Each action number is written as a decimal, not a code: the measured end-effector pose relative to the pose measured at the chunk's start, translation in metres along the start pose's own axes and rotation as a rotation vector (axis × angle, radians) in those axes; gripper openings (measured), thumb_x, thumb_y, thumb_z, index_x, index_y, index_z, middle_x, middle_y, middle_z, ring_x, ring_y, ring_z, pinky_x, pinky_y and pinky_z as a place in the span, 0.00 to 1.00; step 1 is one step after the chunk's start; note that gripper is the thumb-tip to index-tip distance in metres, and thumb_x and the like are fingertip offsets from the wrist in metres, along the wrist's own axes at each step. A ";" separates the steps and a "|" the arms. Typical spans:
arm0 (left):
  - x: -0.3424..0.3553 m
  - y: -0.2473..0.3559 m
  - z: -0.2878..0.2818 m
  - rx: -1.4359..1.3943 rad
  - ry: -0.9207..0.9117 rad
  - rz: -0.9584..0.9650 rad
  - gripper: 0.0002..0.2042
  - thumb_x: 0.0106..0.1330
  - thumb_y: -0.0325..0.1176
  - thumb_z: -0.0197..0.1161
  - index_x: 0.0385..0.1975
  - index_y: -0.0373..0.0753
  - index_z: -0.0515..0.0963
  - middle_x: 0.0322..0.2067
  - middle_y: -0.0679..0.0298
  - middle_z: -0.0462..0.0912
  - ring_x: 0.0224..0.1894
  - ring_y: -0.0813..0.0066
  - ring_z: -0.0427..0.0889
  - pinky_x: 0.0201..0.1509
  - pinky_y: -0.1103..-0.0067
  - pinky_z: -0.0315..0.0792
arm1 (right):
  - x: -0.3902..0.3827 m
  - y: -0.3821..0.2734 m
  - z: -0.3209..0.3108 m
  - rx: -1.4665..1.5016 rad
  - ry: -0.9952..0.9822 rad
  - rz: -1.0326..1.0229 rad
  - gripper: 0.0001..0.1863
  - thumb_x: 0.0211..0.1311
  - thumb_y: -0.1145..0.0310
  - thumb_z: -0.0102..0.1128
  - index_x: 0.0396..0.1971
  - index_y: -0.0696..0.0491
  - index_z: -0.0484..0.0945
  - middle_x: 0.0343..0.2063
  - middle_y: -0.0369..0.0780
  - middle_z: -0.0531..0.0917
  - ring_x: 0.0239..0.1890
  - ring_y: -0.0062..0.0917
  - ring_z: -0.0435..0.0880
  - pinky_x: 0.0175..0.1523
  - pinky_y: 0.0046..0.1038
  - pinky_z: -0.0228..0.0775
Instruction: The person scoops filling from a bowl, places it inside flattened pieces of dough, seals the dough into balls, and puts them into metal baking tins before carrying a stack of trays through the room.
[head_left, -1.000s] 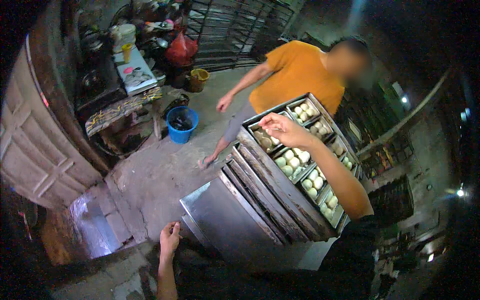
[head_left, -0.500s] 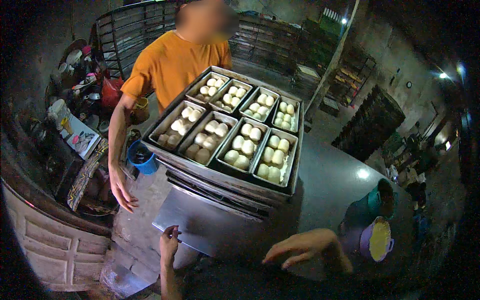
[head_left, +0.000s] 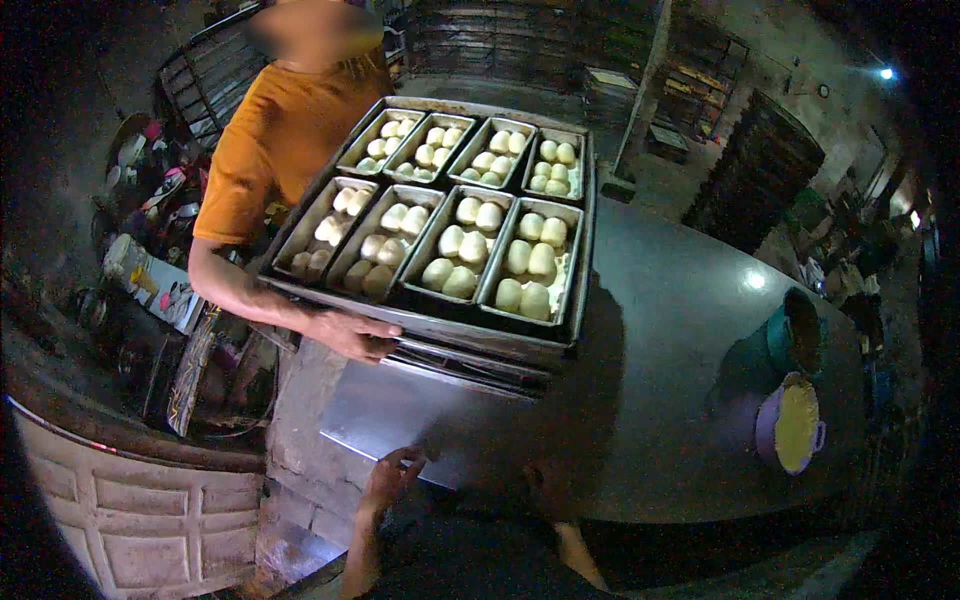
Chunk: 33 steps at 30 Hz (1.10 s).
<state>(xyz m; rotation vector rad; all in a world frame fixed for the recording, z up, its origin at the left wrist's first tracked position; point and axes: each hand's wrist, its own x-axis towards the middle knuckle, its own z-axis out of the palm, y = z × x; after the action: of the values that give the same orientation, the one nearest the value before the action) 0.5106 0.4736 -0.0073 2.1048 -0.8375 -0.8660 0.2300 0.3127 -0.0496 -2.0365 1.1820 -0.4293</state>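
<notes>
the dough tray sits above the sheet, co-worker's hand at its near side. left hand half-curled by the sheet's edge, right hand shadowed; can't tell if either grips. likely steadying; shifting calls for firm holds.

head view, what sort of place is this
Probably a bakery workroom: loaf tins holding pale, dough-like balls fill a tray, and a purple tub with yellow contents stands on a broad worktable.
</notes>
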 end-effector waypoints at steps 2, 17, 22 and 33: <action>0.010 -0.001 -0.023 -0.123 0.006 0.044 0.16 0.65 0.40 0.64 0.49 0.40 0.79 0.40 0.61 0.85 0.33 0.67 0.85 0.38 0.72 0.77 | -0.007 0.005 0.017 0.110 0.096 -0.049 0.12 0.64 0.62 0.59 0.38 0.55 0.80 0.36 0.48 0.82 0.36 0.42 0.81 0.44 0.37 0.73; 0.006 -0.376 -0.327 -0.326 0.589 -0.189 0.15 0.68 0.33 0.57 0.48 0.28 0.76 0.37 0.50 0.83 0.32 0.71 0.81 0.31 0.77 0.75 | 0.023 -0.085 0.144 -0.019 0.548 0.308 0.11 0.63 0.63 0.58 0.37 0.55 0.79 0.34 0.48 0.81 0.34 0.42 0.81 0.42 0.38 0.73; -0.023 -0.380 -0.412 0.005 0.501 -0.403 0.18 0.67 0.42 0.59 0.46 0.32 0.78 0.36 0.55 0.81 0.39 0.64 0.79 0.42 0.73 0.72 | 0.056 -0.115 0.184 -0.028 0.686 0.393 0.11 0.63 0.63 0.58 0.37 0.56 0.79 0.34 0.48 0.81 0.34 0.42 0.81 0.41 0.38 0.72; 0.054 -0.384 -0.437 0.450 0.192 -0.149 0.22 0.67 0.50 0.55 0.48 0.38 0.78 0.39 0.45 0.81 0.44 0.44 0.79 0.48 0.62 0.73 | 0.104 -0.126 0.213 -0.075 0.855 0.464 0.11 0.63 0.64 0.58 0.36 0.56 0.78 0.33 0.48 0.81 0.33 0.42 0.81 0.39 0.39 0.72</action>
<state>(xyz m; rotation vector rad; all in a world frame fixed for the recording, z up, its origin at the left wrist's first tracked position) 0.9901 0.7959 -0.0944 2.6219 -0.8390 -0.5710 0.4887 0.3547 -0.1092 -1.5622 2.1311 -1.0816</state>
